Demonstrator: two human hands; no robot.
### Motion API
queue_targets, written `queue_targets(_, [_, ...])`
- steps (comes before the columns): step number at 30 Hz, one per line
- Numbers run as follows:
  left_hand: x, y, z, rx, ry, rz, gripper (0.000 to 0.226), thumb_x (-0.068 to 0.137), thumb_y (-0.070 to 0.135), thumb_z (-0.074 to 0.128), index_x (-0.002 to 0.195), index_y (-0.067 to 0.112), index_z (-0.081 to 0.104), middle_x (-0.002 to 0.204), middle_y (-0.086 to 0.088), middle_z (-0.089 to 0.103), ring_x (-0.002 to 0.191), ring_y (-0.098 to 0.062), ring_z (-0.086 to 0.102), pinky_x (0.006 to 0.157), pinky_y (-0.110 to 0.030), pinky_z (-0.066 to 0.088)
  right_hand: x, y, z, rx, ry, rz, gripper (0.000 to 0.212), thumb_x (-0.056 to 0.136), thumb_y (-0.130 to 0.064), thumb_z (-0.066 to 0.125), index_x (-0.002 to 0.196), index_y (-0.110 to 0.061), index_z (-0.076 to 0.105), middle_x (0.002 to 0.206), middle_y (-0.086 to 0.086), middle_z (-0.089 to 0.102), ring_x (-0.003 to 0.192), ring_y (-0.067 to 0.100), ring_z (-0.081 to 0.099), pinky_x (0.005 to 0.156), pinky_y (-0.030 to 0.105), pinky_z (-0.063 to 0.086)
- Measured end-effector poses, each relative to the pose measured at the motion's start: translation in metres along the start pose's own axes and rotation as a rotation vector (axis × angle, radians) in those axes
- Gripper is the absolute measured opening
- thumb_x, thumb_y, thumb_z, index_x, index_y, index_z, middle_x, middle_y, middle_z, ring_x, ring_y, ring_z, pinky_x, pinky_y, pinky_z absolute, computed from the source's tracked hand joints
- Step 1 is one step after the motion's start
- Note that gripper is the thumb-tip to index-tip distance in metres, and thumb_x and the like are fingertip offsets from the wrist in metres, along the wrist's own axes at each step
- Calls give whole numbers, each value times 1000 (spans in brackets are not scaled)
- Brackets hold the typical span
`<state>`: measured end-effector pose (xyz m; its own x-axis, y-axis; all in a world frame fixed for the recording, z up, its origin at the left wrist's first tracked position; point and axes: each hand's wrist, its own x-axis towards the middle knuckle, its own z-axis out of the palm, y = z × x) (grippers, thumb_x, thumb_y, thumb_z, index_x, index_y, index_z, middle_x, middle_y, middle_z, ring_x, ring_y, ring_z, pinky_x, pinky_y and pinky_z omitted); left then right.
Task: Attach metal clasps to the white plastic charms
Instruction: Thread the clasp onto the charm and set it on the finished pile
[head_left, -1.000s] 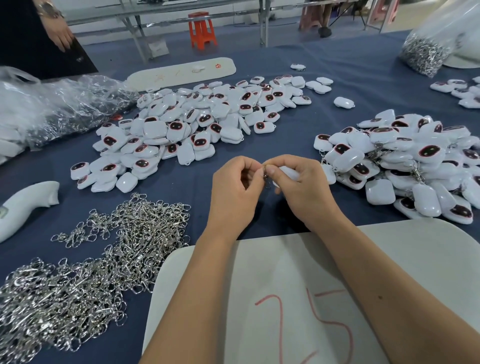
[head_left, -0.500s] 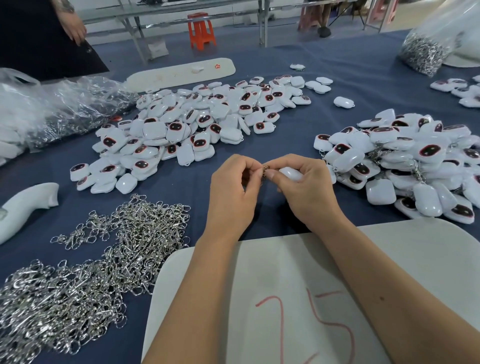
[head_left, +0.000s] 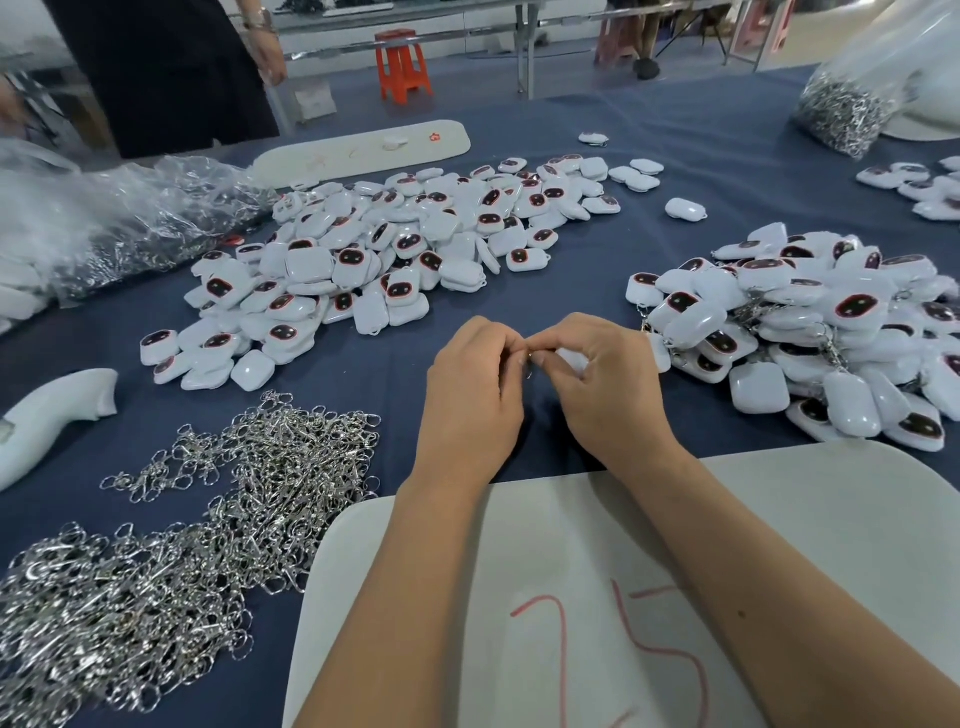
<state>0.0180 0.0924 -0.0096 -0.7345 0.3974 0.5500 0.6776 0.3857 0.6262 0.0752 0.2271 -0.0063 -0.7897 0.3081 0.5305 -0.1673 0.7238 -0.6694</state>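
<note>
My left hand (head_left: 475, 395) and my right hand (head_left: 605, 387) meet fingertip to fingertip over the blue cloth at the table's middle. The left hand pinches a small metal clasp (head_left: 529, 358), mostly hidden by the fingers. My right hand grips a white plastic charm (head_left: 571, 359), of which only a sliver shows. A pile of loose charms (head_left: 395, 260) lies behind my hands. To the right is a pile of charms with clasps on them (head_left: 810, 332). A heap of silver clasps (head_left: 171, 540) spreads at the front left.
A white board marked with red digits (head_left: 779, 545) lies under my forearms. A white plastic piece (head_left: 52, 410) and clear bags (head_left: 119, 218) sit at the left. A bag of clasps (head_left: 852, 104) stands far right. A person in black (head_left: 171, 67) stands behind the table.
My hands stay together at the same spot, with the fingers working slightly. The person in black has shifted right along the far edge.
</note>
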Motion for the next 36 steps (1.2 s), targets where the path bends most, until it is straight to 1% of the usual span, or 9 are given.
queue_targets(4, [1, -1, 1, -43, 2, -29, 13, 95, 7, 62, 85, 14, 65, 86, 7, 62, 80, -14, 59, 74, -42, 50, -1, -1, 0, -13, 26, 14, 20, 90, 0, 70, 95, -15, 83, 87, -6, 75, 84, 9, 67, 82, 23, 51])
queue_targets(7, [1, -3, 0, -132, 1, -48, 13, 93, 7, 65, 84, 16, 68, 81, 9, 66, 78, -13, 65, 75, -40, 54, -1, -3, -1, 28, 40, 68, 17, 92, -2, 71, 95, -14, 82, 91, -6, 77, 89, 9, 70, 87, 25, 53])
queue_targets(9, [2, -4, -1, -145, -9, -40, 12, 92, 8, 65, 85, 17, 69, 81, 10, 66, 79, -14, 66, 75, -40, 55, -1, -3, -1, 44, 36, 96, 16, 92, -4, 71, 95, -15, 82, 92, -6, 78, 92, 9, 71, 90, 25, 54])
queue_targets(13, [2, -4, -2, -96, -27, -9, 13, 92, 9, 65, 85, 20, 67, 84, 12, 65, 81, -13, 64, 74, -35, 53, -1, -4, -1, 37, 28, 115, 16, 92, -5, 71, 95, -15, 83, 91, -8, 78, 92, 8, 71, 89, 22, 52])
queue_targets(19, [1, -4, -2, -67, -49, -12, 13, 94, 7, 62, 86, 17, 65, 86, 9, 64, 83, -12, 62, 75, -38, 52, -1, -5, -1, 35, 13, 111, 16, 92, -6, 71, 94, -17, 83, 90, -9, 78, 90, 7, 71, 88, 21, 52])
queue_targets(24, [3, -4, -4, -102, -49, -23, 13, 93, 6, 64, 86, 16, 68, 84, 10, 65, 81, -12, 64, 76, -34, 52, 0, -4, -2, 67, 2, 162, 14, 93, -7, 71, 96, -15, 83, 91, -8, 79, 92, 7, 72, 91, 25, 54])
queue_targets(31, [2, -3, -4, -85, -76, -13, 11, 94, 6, 64, 87, 14, 67, 85, 7, 65, 82, -14, 64, 76, -38, 53, 1, -3, -4, 134, -45, 211, 15, 92, -6, 72, 92, -15, 83, 86, -11, 78, 88, 4, 72, 87, 20, 55])
queue_targets(36, [2, -3, -3, -62, -80, -24, 10, 95, 8, 62, 87, 14, 64, 86, 6, 64, 82, -14, 61, 75, -39, 51, 0, -3, -4, 130, -54, 201, 15, 93, -7, 72, 92, -17, 83, 86, -12, 78, 88, 4, 72, 87, 21, 54])
